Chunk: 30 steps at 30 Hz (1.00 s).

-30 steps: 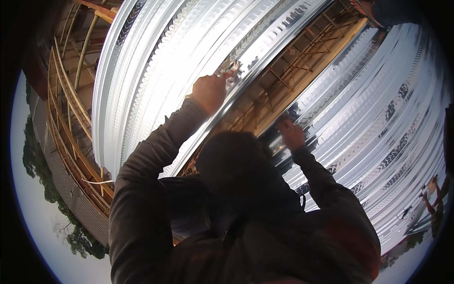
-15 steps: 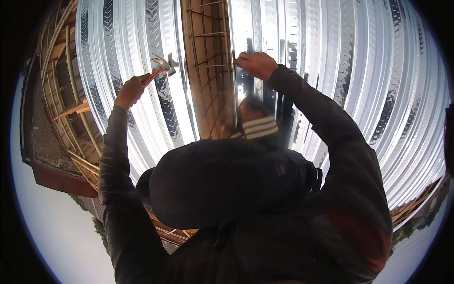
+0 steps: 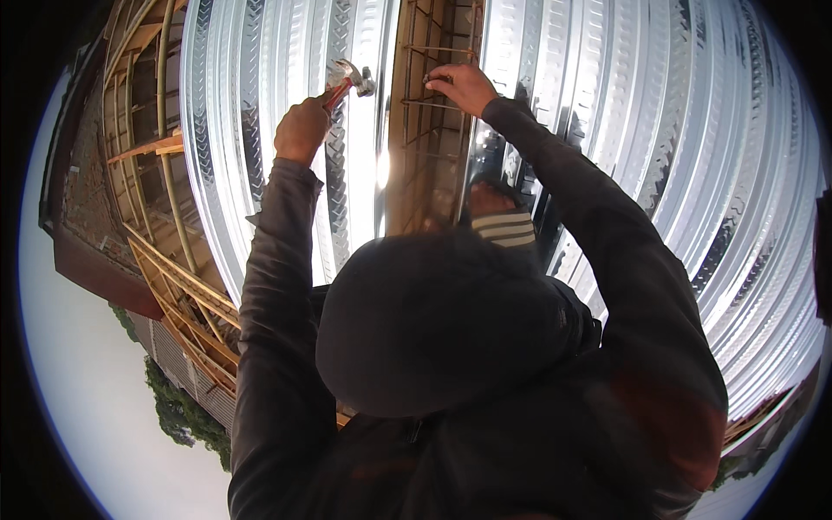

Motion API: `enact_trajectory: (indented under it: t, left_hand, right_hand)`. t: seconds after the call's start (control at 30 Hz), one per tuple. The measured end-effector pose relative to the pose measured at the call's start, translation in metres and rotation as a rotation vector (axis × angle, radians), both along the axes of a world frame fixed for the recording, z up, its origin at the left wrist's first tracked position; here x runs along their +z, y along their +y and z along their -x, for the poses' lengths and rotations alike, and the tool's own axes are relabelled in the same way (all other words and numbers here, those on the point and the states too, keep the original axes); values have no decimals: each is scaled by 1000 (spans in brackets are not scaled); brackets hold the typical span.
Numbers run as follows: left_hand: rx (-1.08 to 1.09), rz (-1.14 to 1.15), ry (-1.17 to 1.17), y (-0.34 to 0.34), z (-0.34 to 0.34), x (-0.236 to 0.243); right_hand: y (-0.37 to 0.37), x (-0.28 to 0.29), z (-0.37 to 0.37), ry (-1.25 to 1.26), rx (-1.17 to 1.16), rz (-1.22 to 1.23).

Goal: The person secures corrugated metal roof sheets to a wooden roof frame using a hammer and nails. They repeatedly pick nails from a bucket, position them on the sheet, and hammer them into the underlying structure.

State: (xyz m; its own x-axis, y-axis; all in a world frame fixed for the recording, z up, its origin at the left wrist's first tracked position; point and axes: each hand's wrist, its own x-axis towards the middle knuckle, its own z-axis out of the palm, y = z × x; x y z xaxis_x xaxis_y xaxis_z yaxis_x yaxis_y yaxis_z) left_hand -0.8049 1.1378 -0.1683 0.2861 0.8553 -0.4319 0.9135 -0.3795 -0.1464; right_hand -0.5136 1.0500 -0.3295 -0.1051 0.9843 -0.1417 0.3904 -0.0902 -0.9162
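Well, shiny metal sheets fill most of what lies before this person: one ribbed spread on the left (image 3: 260, 52), another on the right (image 3: 624, 130), both pressed with long ridges and rows of little chevrons that glare white in the light. Between them runs an open gap, with a flat tan wooden board (image 3: 409, 169) along it and thin brown bars (image 3: 420, 102) set crosswise inside, like rungs.

The left hand (image 3: 302, 130) is clenched around the red handle of a hammer (image 3: 354, 80). Its bare metal head, with a curved claw, sits just beyond the fist, far and to the right, over the left sheets. Across the gap, the right hand (image 3: 465, 88) has its thumb and fingers pinched on a small dark bit (image 3: 427, 79), too small for me to name. I can't tell whether that hand touches the metal.

Nearer, a smooth dark cloth cap (image 3: 433, 325) bulges between the sleeves. Far left stand rough, round poles (image 3: 166, 113).
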Motion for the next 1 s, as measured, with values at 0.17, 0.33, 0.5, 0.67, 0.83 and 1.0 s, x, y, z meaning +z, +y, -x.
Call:
enact_trajectory:
  t: [0.17,0.33,0.5,0.67,0.83,1.0]
  left_hand:
    - [235,-48,-64,-19,-20,-8]
    - [536,-112,-281,-74,-17,11]
    - [939,-125,-531,-122,-6,-36]
    - [1121,-247,-942,-161,-52,-53]
    - [1072,-320,-984,-165,-83,-59]
    - [996,-335,-775,-163,-100,-61]
  right_hand:
    - [77,2,56,1,161,-117]
    - [106,-3,85,-11,270,-50]
    - [107,-15,76,-78,399,-272]
    - [97,-8,75,-144,446,-524]
    - [89,-5,82,-225,409,-490]
    - [85,-5,81,-111,376,-465]
